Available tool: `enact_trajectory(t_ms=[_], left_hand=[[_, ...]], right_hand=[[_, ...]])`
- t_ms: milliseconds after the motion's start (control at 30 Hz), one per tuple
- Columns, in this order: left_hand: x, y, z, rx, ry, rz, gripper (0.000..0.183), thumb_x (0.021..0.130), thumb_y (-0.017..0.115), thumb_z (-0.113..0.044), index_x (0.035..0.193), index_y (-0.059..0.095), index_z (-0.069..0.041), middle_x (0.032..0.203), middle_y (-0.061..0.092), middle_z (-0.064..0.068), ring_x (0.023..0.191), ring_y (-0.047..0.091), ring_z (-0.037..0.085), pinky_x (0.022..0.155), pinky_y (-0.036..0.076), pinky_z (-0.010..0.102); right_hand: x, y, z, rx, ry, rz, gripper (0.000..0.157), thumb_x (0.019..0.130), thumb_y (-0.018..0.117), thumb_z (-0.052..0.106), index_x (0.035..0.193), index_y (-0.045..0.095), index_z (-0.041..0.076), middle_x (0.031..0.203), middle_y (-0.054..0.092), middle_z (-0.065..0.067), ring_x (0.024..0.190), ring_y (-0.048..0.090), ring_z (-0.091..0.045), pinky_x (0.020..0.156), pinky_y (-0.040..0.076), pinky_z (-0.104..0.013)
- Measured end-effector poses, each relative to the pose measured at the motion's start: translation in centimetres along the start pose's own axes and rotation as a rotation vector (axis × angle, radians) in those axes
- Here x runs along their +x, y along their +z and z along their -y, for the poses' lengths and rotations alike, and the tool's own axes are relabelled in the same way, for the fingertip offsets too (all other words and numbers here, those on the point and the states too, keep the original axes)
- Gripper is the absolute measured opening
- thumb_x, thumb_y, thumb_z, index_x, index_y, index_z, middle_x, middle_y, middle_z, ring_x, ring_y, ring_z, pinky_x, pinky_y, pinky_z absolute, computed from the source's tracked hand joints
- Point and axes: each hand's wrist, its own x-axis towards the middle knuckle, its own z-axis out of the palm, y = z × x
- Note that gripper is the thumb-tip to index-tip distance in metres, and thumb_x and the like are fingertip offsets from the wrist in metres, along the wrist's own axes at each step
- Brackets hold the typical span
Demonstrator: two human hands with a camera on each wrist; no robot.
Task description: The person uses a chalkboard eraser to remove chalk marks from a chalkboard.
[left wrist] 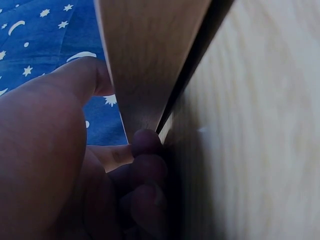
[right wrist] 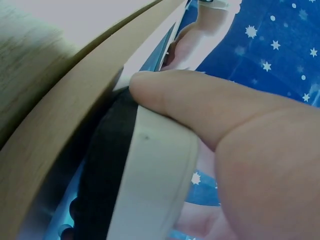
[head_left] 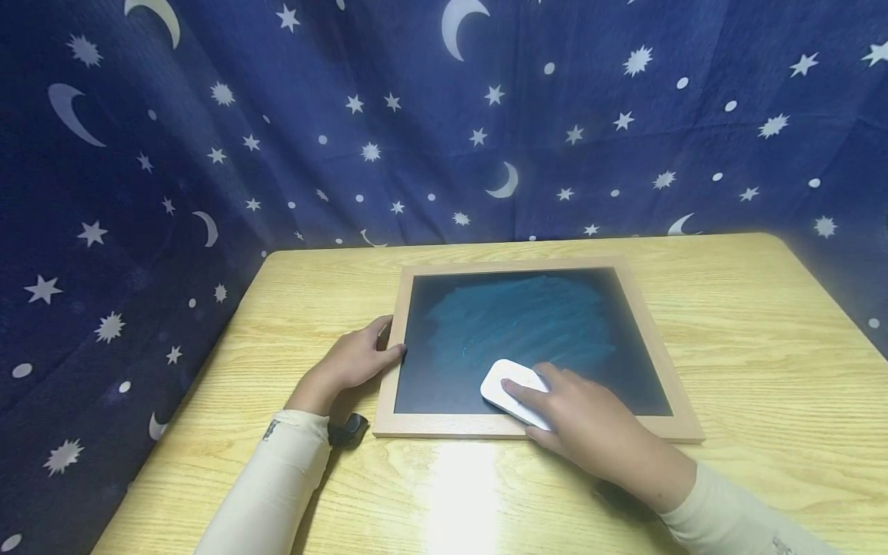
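A small wood-framed chalkboard (head_left: 516,327) lies on the table, its dark surface covered by a wide blue-green smear with a few thin chalk strokes. My right hand (head_left: 590,416) grips a white eraser (head_left: 513,389) over the board's lower edge. The right wrist view shows the eraser's white body (right wrist: 155,165) and black felt side (right wrist: 107,165) towards the board, with the thumb along one end. My left hand (head_left: 357,358) holds the left side of the frame, thumb over the top. In the left wrist view its curled fingertips (left wrist: 147,170) meet the frame's outer edge (left wrist: 150,55).
The light wood-grain table (head_left: 749,324) extends around the board on all sides. Behind it and to the left hangs a dark blue curtain (head_left: 416,92) with moons and stars. A black strap piece (head_left: 349,432) sits at the left wrist, near the board's lower left corner.
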Motion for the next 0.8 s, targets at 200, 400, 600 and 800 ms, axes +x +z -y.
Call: enact_trajectory(t_ms=[200, 400, 600, 800], left_hand=[[0.0, -0.1, 0.0, 0.013, 0.001, 0.006, 0.072, 0.096, 0.055, -0.049, 0.157, 0.032, -0.017, 0.14, 0.059, 0.019, 0.13, 0.056, 0.04, 0.107, 0.043, 0.055], [0.1, -0.1, 0.0, 0.01, -0.006, 0.008, 0.074, 0.096, 0.055, -0.05, 0.157, 0.031, -0.017, 0.142, 0.058, 0.019, 0.131, 0.055, 0.04, 0.108, 0.042, 0.055], [0.1, 0.0, 0.0, 0.016, -0.009, 0.009, 0.074, 0.096, 0.054, -0.05, 0.157, 0.031, -0.016, 0.142, 0.058, 0.02, 0.131, 0.055, 0.041, 0.108, 0.043, 0.055], [0.2, 0.1, 0.1, 0.023, 0.0, 0.003, 0.073, 0.096, 0.054, -0.05, 0.157, 0.032, -0.016, 0.14, 0.059, 0.02, 0.13, 0.055, 0.041, 0.107, 0.043, 0.055]], right_hand=[[-0.1, -0.3, -0.2, -0.001, 0.05, 0.03, 0.06, 0.081, 0.082, 0.032, 0.137, 0.062, 0.028, 0.112, 0.064, -0.015, 0.088, 0.066, -0.029, 0.06, 0.055, -0.044], [-0.1, -1.1, -1.3, -0.034, 0.095, 0.041, 0.06, 0.078, 0.084, 0.029, 0.135, 0.064, 0.026, 0.107, 0.064, -0.015, 0.082, 0.065, -0.028, 0.053, 0.051, -0.041], [0.0, -1.8, -3.5, -0.024, 0.123, 0.056, 0.061, 0.077, 0.084, 0.02, 0.134, 0.064, 0.022, 0.102, 0.065, -0.017, 0.079, 0.065, -0.031, 0.055, 0.052, -0.045], [0.0, -2.4, -6.3, 0.004, 0.156, 0.066, 0.062, 0.075, 0.085, 0.013, 0.132, 0.06, 0.019, 0.09, 0.061, -0.017, 0.067, 0.061, -0.027, 0.052, 0.051, -0.044]])
